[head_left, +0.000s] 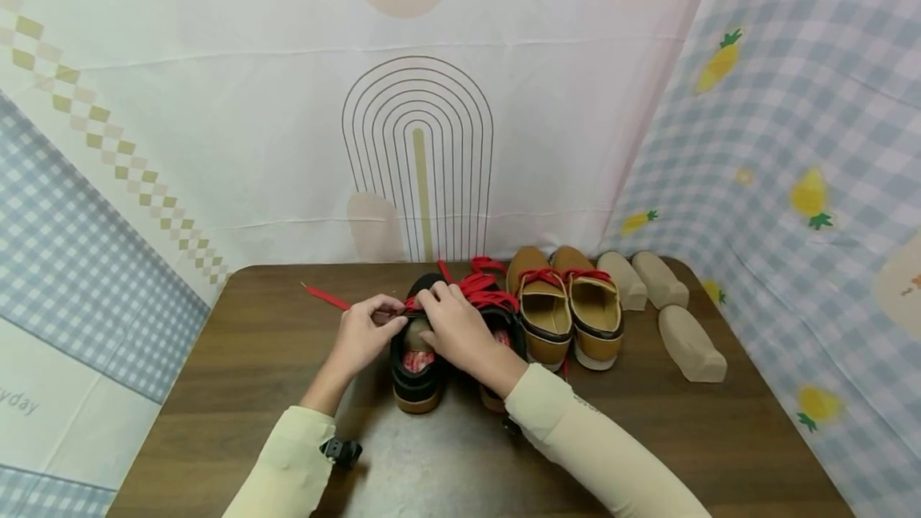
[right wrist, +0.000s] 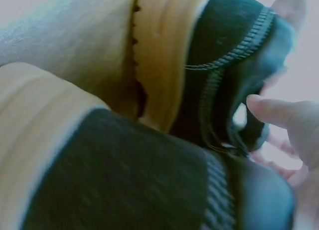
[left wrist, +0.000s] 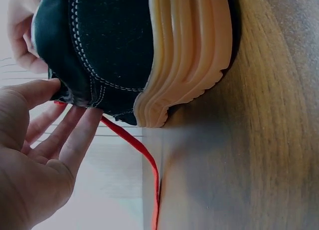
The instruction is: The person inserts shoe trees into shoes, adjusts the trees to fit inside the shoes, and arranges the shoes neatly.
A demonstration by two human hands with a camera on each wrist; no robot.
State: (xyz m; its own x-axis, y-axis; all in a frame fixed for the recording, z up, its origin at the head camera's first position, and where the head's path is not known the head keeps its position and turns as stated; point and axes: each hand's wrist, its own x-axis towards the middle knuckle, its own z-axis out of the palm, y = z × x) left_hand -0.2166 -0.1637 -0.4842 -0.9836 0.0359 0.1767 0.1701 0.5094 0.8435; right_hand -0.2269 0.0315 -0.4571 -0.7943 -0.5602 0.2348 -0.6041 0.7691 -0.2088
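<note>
A black shoe [head_left: 416, 386] with a tan sole stands upright on the table, its heel toward me. My left hand [head_left: 363, 334] pinches the left lacing flap, thumb on the inner side and fingers outside, as the left wrist view shows. My right hand [head_left: 460, 330] reaches over the same shoe and holds its right flap between thumb and fingers. Red lace [left wrist: 144, 150] trails from under the left fingers. Inside the shoe are a brownish piece [head_left: 417, 336] and a red-patterned insole [head_left: 419, 360]. A second black shoe [right wrist: 134, 175] stands close on the right, partly hidden by my right hand.
Bunched red laces [head_left: 484, 291] lie over the second black shoe. Two tan shoes [head_left: 544, 314] with red laces stand to its right. Several beige shoe inserts [head_left: 692, 344] lie farther right on the wooden table [head_left: 237, 390]. Fabric hangs behind and beside the table.
</note>
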